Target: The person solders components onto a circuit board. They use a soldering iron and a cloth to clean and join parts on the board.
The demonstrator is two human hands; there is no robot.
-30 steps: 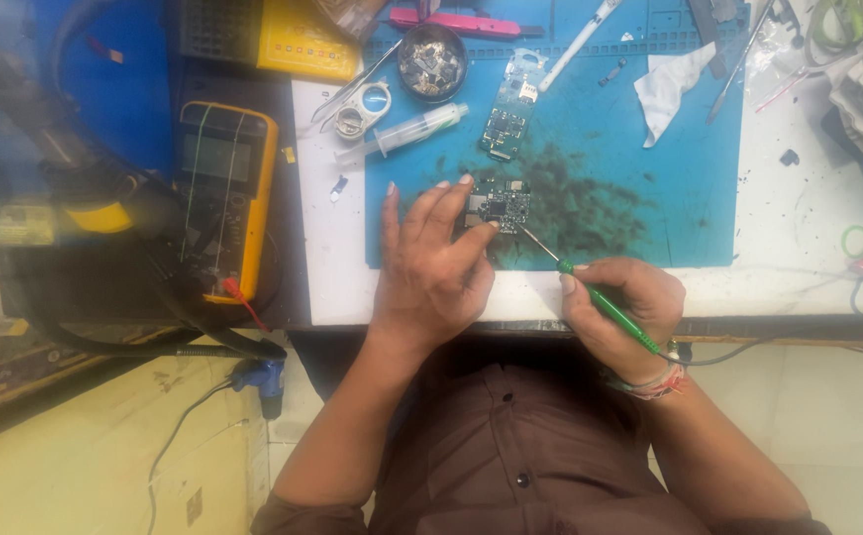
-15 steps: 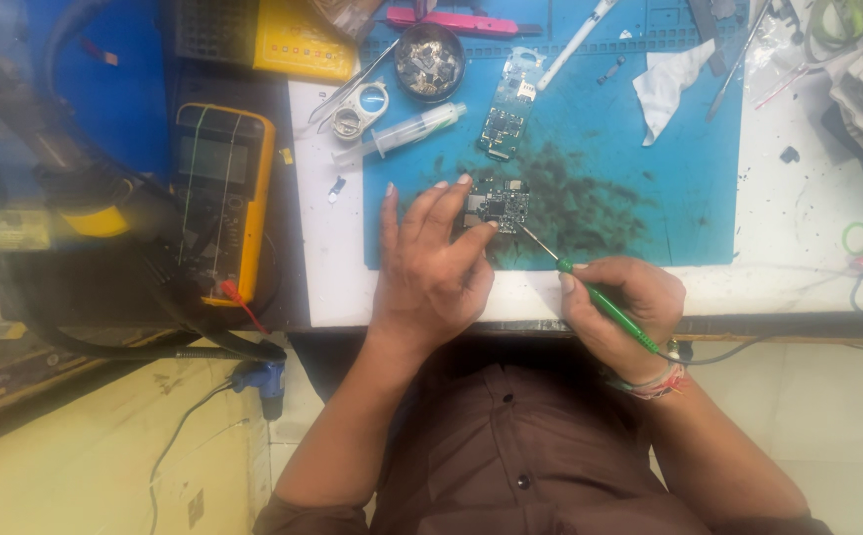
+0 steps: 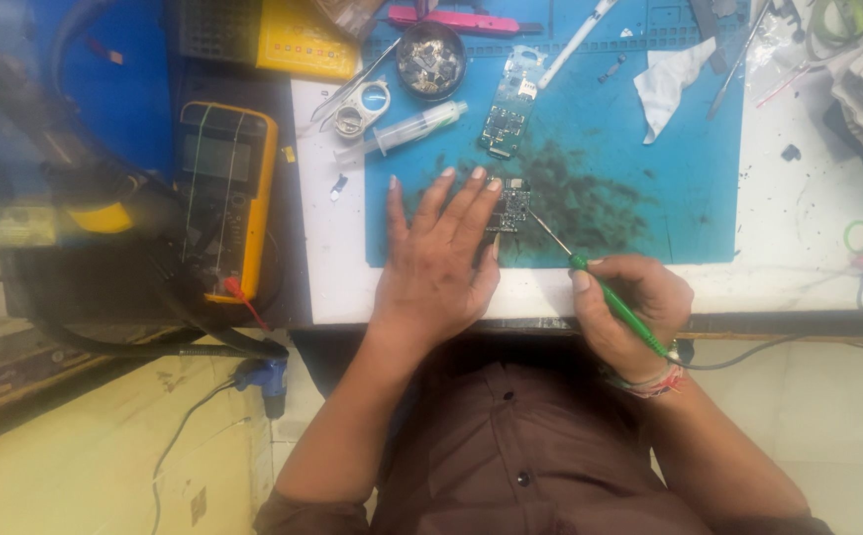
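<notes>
The board (image 3: 512,203), a small dark circuit board, lies on the blue mat (image 3: 689,208), near the mat's front edge and just left of a smear of dark grime. The left hand (image 3: 438,260) lies flat beside it, fingers spread, the fingertips pressing the board's left side. The right hand (image 3: 631,312) pinches a green-handled iron (image 3: 605,292) between thumb and fingers, the other fingers curled around the handle; its thin metal tip meets the board's right edge.

The mat covers much of a white bench (image 3: 808,267), stained and scuffed, whose front edge runs just above the person's brown shirt. The floor below is pale.

Behind the board sit a second, green board (image 3: 506,114), a syringe (image 3: 402,134) lying at a slant, a round tin (image 3: 429,59) of small parts, and a crumpled white tissue (image 3: 671,84). A yellow meter (image 3: 226,198) lies left of the bench on a dark surface, with black cables trailing under it. Tweezers (image 3: 733,64) and a pink tool (image 3: 461,18) lie along the mat's far edge. Nothing lies between the hands and the board.
</notes>
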